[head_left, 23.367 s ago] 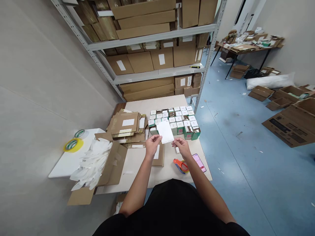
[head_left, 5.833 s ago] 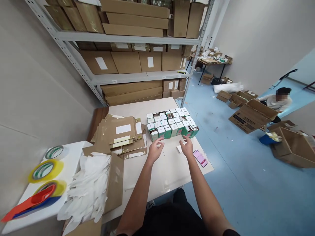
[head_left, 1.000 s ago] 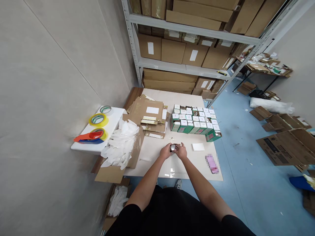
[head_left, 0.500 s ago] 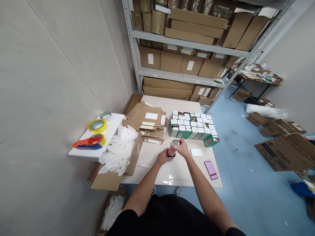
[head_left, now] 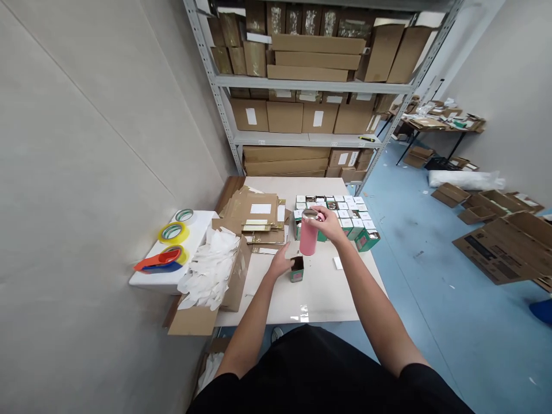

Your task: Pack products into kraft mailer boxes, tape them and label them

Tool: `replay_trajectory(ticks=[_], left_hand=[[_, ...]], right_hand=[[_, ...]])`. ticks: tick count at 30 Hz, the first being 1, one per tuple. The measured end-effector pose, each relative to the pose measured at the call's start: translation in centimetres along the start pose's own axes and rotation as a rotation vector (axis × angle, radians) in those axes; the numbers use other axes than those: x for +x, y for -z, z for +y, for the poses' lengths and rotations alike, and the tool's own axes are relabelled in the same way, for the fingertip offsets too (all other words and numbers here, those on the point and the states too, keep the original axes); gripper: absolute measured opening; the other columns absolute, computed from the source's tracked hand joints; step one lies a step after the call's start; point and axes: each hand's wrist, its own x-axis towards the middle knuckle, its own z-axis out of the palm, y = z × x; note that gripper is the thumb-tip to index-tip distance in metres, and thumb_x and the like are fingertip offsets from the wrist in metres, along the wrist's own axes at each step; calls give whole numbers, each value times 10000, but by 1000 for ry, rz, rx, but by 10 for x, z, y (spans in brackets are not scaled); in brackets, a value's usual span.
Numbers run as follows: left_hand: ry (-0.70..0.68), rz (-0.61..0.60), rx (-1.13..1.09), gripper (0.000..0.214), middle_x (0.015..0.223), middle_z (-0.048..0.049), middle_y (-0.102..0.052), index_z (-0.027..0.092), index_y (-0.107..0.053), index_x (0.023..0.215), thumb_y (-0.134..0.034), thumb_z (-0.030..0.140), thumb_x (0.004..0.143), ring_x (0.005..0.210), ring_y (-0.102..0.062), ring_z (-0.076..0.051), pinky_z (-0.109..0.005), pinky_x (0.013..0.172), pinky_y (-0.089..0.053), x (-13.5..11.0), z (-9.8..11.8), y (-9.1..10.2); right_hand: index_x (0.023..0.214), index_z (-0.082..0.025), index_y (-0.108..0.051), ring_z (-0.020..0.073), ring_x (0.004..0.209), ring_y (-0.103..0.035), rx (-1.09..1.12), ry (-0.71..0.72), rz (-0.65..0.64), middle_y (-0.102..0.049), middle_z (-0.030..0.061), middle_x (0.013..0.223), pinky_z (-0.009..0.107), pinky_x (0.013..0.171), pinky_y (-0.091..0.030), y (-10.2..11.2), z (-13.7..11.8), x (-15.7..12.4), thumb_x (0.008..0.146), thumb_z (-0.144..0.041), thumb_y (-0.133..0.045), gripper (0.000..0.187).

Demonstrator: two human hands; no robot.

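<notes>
My right hand (head_left: pixel 329 223) grips the silver cap end of a pink bottle (head_left: pixel 307 237) and holds it upright in the air, above a small green box (head_left: pixel 296 269). The box stands open-topped on the white table (head_left: pixel 319 293). My left hand (head_left: pixel 282 265) is wrapped against the left side of that box. Behind the bottle stands a block of several green boxes with white tops (head_left: pixel 345 215).
A pile of flattened brown cartons (head_left: pixel 254 215) lies at the table's left. An open carton of white bags (head_left: pixel 207 270) sits beside a white side table with tape rolls (head_left: pixel 172 233) and a red dispenser (head_left: pixel 156 261). Metal shelving (head_left: pixel 310 86) holds cartons behind.
My right hand has pulled the pink bottle up out of the green box, which stays on the table under my left hand. The view has tilted upward.
</notes>
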Motion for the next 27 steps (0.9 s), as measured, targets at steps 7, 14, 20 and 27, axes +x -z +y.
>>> replay_trajectory(ticks=[7,14,20,27], left_hand=[[-346,225,-412,867,1367,-122,-612,270,-483,1516,-864,428,753,1229,-613,-277,-394,1000,-532,-5,124,45],[-298,326,-463,1069,1229,-109,-659,249,-389,1582,-934,380,672,1079,-671,-246,-382,959,-559,1,166,63],[-297,172,-728,1144,1320,-121,-655,272,-217,1651,-894,432,744,1220,-645,-259,-435,1090,-491,11,166,69],[-200,283,-733,1217,1280,-124,-658,277,-247,1643,-959,390,663,1155,-666,-271,-456,1045,-529,15,179,56]], right_hand=[[1469,-249,-535,257,1063,-664,100,-21,-34,-691,52,1068,417,950,-542,-15,-8,-6,665,-492,-889,912],[1613,-298,-319,253,1202,-626,305,-47,-199,-665,94,1287,430,1013,-525,-5,-11,-27,797,-466,-798,961],[1648,-340,-188,258,1066,-702,458,-135,-418,-716,72,1204,451,934,-582,-9,10,-52,688,-382,-877,1182],[1664,-331,-111,242,995,-705,354,-78,-179,-694,50,1129,461,945,-587,-17,8,-61,645,-388,-925,1306]])
